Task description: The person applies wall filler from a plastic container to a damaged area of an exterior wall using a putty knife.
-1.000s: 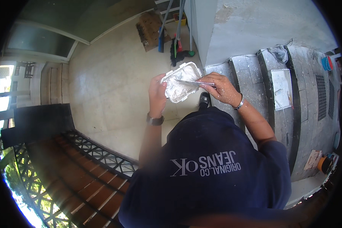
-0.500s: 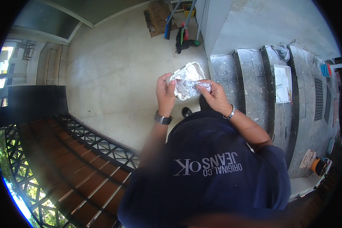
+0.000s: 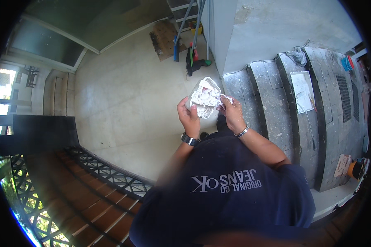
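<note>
My left hand [image 3: 188,118] is closed around the near left side of a white plastic tub [image 3: 193,94], its thumb over the rim. White paste [image 3: 205,97] coats the inside of the tub. A putty knife [image 3: 226,99], smeared with paste, is in my right hand [image 3: 234,114] at the tub's right edge. My fingers and the paste hide most of the knife, including its blade. White specks dot my right hand. The tub is tilted, its opening turned upward toward me, and both hands hold it in front of my body above the floor.
Grey steps [image 3: 264,94] spattered with white rise on the right. On them lie a white paint tray [image 3: 301,92], a plastic bag [image 3: 297,56] and a red-and-blue bucket [image 3: 347,63]. Mops and brooms [image 3: 193,57] lean by the wall corner ahead. A black metal railing [image 3: 107,166] runs along the left.
The tub has tipped and turned in my left hand, showing its outer side. My right hand has drawn the putty knife from across the tub to its right edge. The view has shifted slightly.
</note>
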### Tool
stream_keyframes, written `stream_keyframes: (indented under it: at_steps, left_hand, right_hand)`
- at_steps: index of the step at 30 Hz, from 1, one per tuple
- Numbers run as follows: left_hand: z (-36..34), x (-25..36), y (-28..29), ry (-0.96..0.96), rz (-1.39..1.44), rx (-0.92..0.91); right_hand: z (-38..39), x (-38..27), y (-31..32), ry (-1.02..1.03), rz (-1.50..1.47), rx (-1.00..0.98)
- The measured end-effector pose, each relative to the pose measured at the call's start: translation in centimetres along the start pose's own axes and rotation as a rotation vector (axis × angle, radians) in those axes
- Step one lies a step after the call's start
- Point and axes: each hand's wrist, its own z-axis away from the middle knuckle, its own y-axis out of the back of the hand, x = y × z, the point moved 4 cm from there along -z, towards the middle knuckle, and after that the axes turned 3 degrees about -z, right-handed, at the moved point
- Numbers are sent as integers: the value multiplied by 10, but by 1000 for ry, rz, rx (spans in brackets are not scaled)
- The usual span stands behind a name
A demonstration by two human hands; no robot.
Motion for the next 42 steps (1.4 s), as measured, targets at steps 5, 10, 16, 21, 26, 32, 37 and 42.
stream_keyframes:
  at_steps: [5, 10, 16, 21, 26, 32, 37, 42]
  left_hand:
    - [-12, -11, -5, -62, -156, -4]
    - [-37, -35, -23, 404, -31, 49]
    - [-70, -48, -41, 410, -38, -48]
    - [-100, -76, -43, 216, -280, -180]
    - [-124, -86, -54, 246, -238, -190]
    - [-137, -68, -76, 362, -153, -172]
    - [-170, -93, -41, 322, -279, -315]
    - [-212, -63, -45, 320, -30, -242]
  right_hand:
    - [-12, -21, 16, 54, -33, -8]
    - [-48, -26, 28, -44, -321, -131]
    - [-96, -71, 34, 84, -566, -207]
    - [-143, -137, 46, 343, -670, -165]
    - [-184, -218, 31, 593, -763, -129]
    - [-229, -251, 6, 987, -583, 195]
    - [-233, -252, -29, 1080, -662, 329]
    - [-244, -249, -20, 1102, -782, 245]
